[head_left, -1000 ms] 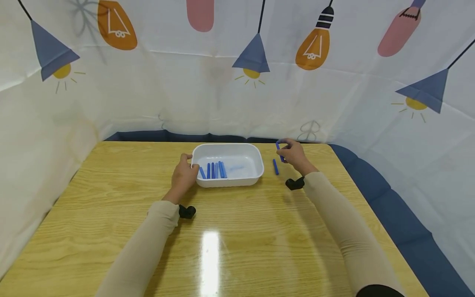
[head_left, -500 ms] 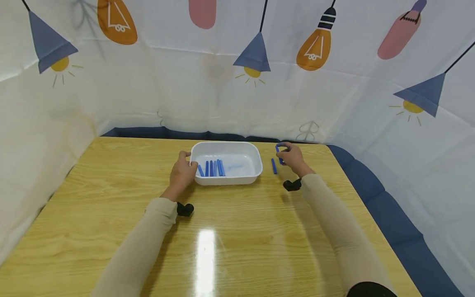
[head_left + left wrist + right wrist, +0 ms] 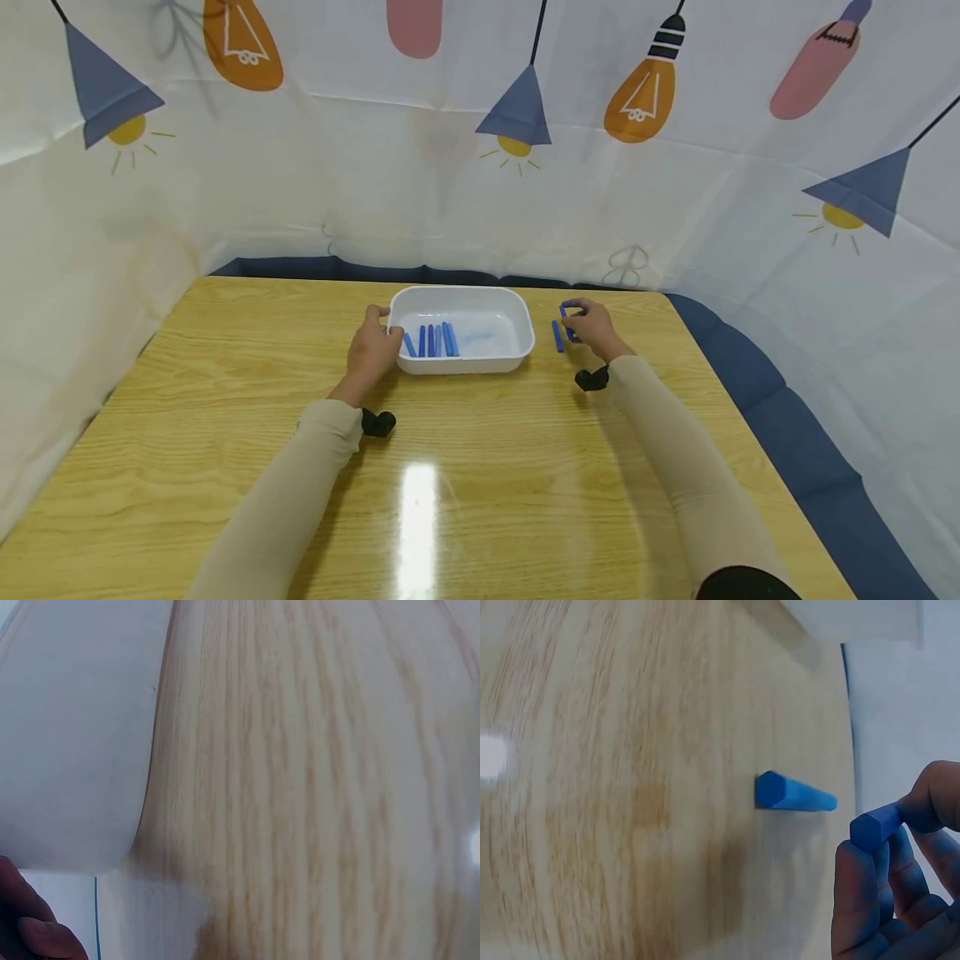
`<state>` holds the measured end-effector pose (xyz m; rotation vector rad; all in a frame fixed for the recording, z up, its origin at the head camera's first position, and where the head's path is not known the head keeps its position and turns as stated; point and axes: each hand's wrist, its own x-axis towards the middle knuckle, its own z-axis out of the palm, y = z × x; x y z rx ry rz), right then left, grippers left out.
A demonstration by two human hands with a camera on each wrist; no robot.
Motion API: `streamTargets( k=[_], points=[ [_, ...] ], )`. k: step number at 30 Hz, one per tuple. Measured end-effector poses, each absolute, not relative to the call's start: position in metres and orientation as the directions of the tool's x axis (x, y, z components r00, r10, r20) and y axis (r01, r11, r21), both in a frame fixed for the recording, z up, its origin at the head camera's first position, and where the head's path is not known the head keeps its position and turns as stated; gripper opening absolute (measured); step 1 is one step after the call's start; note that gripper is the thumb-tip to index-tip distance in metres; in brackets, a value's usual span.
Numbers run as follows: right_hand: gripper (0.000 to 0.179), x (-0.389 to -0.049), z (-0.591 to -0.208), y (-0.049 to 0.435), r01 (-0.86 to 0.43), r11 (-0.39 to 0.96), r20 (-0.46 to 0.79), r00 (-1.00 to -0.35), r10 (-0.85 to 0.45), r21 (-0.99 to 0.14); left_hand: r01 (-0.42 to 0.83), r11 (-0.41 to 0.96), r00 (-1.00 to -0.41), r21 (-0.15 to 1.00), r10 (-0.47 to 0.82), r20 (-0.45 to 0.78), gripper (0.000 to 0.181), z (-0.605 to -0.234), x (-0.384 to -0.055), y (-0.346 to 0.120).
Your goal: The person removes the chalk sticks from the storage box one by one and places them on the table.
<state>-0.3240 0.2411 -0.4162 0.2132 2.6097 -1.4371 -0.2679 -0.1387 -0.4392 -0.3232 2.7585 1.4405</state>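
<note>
A white tray [image 3: 468, 364] stands on the table with several blue sticks [image 3: 438, 341] side by side in its left part. My left hand [image 3: 370, 346] grips the tray's left end, thumb at the rim; in the left wrist view only some fingertips [image 3: 49, 937] show beside the tray's wall [image 3: 82, 735]. Right of the tray, my right hand [image 3: 594, 323] pinches a blue hexagonal crayon-like stick [image 3: 875, 827] between thumb and fingers. Blue stains mark those fingers [image 3: 855, 889]. Close by, another blue hexagonal stick [image 3: 795, 793] lies on the table, apart from the hand.
The wooden table [image 3: 480, 433] reaches back to a white printed cloth [image 3: 420, 200] hanging behind. Dark blue cloth [image 3: 795, 425] runs along the right edge. Blue smears [image 3: 476, 337] mark the tray floor.
My right hand has come slightly lower and nearer to the table with its stick. The left hand keeps its grip on the tray. The head view has shifted a little.
</note>
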Motion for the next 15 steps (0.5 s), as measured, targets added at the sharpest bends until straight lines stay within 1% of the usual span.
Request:
streamTargets(
  k=[4, 10, 15],
  points=[
    [0.049, -0.325, -0.42, 0.242, 0.211, 0.575, -0.217, -0.974, 0.059, -0.791, -0.186, 0.562, -0.979, 0.806, -0.178, -0.101, 0.054, -0.44, -0.268, -0.138],
    [0.047, -0.328, -0.432, 0.248, 0.171, 0.665, -0.199, -0.979, 0.034, -0.727, -0.191, 0.557, -0.977, 0.808, -0.185, -0.104, 0.054, -0.442, -0.27, -0.139],
    [0.047, -0.331, -0.439, 0.252, 0.168, 0.647, -0.208, -0.978, 0.015, -0.744, -0.193, 0.56, -0.977, 0.805, -0.186, -0.105, 0.054, -0.442, -0.269, -0.138]
  ],
)
